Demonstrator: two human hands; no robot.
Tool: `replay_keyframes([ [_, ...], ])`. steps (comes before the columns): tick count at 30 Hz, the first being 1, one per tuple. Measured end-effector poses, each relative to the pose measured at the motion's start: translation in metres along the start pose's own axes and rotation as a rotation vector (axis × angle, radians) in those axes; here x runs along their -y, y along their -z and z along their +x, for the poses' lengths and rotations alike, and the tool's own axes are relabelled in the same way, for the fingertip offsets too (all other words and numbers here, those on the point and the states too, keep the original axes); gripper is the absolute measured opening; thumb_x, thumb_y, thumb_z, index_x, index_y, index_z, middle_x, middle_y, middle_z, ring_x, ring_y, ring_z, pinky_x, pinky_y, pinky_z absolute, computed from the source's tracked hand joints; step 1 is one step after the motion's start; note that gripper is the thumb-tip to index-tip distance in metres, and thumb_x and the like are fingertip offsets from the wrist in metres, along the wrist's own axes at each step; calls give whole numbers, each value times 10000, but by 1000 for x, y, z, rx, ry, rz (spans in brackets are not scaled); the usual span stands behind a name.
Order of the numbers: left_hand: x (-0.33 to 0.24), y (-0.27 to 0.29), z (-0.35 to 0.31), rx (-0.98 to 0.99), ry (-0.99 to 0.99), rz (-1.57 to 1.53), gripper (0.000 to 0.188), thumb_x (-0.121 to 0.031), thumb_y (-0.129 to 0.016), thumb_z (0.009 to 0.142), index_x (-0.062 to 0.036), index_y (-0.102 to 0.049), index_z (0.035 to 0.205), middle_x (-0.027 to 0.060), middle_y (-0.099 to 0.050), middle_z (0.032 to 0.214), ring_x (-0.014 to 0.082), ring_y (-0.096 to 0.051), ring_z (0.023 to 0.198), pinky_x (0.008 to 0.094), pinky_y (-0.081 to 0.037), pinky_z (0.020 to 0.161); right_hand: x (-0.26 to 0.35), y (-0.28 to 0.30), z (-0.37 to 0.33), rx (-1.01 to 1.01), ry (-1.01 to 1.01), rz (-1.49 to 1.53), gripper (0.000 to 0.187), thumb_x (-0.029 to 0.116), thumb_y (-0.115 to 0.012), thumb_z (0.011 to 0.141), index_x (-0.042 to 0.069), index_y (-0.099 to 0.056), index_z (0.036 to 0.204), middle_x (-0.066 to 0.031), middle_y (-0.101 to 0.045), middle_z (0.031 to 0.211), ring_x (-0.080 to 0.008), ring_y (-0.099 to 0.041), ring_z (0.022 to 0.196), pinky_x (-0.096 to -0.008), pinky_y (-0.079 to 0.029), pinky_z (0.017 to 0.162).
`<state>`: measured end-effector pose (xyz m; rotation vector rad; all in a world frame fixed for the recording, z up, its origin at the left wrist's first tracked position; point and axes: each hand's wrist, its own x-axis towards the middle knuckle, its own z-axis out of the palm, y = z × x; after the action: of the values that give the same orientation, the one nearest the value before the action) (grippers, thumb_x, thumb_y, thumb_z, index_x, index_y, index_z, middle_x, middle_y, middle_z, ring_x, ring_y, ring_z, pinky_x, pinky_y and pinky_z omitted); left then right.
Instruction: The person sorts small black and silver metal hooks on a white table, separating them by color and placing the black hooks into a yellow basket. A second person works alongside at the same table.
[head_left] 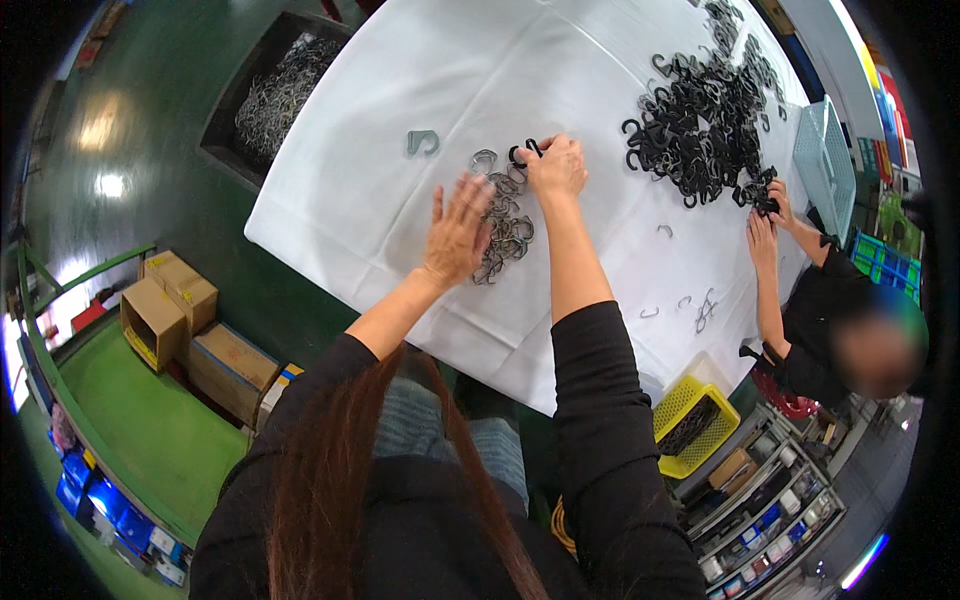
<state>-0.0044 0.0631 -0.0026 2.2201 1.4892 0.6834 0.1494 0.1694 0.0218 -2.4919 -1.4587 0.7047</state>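
My right hand (558, 168) is closed on a black hook (518, 154), which pokes out to the left of the fingertips above the white table. My left hand (455, 232) is open, palm down, its fingers spread and slightly blurred, beside a small pile of grey metal hooks (512, 236) and partly covering it. A larger grey-green hook-shaped piece (422, 143) lies apart, farther left on the white cloth (350, 190). To the far right spreads a big heap of black and grey hooks (700, 130).
At the right, a co-worker's hands (770, 215) touch the heap's edge. A light-blue basket (826, 165) and a yellow basket (690, 440) stand near that person. Beyond the table's left edge sits a dark bin (235, 120) of wire pieces; cardboard boxes (230, 370) are lower left.
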Motion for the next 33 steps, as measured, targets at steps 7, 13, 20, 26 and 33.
replay_keyframes([
  [7,-31,12,69,131,790,-1884,477,-294,-517,923,-70,-392,1326,108,-513,1216,203,-560,1011,381,-505,787,-51,36,-51,179,310,739,391,221,-766,699,42,-586,997,-104,-616,962,-237,-566,968,-343,-408,884],
  [13,-48,10,57,322,880,-1650,283,-234,-512,929,-57,-558,1145,68,-621,992,161,-616,807,271,-510,660,-312,95,-48,-721,-83,361,415,273,-641,843,14,-519,1144,-125,-531,1154,-258,-477,1109,-357,-353,976],
  [20,-34,21,12,116,972,-1441,243,-171,-512,919,-56,-565,1126,67,-614,972,173,-619,840,283,-516,680,-413,67,-25,-735,-154,-106,557,441,-499,889,85,-436,1313,-166,-390,1381,-310,-306,1319,-568,-175,1055],
  [26,-46,36,-25,-28,931,-1387,225,-159,-507,917,-65,-563,1113,61,-613,978,175,-613,849,305,-508,710,-224,15,-6,-468,446,-106,541,474,-473,889,142,-461,1317,-35,-360,1434,-231,-240,1367,-494,-85,1119],
  [33,-47,51,-65,-212,985,-1355,227,-177,-501,923,-54,-562,1105,49,-613,970,172,-609,871,308,-495,739,-176,-5,-79,-353,655,23,473,429,-477,900,235,-457,1331,-22,-326,1454,-234,-184,1387,-484,-56,1121],
])
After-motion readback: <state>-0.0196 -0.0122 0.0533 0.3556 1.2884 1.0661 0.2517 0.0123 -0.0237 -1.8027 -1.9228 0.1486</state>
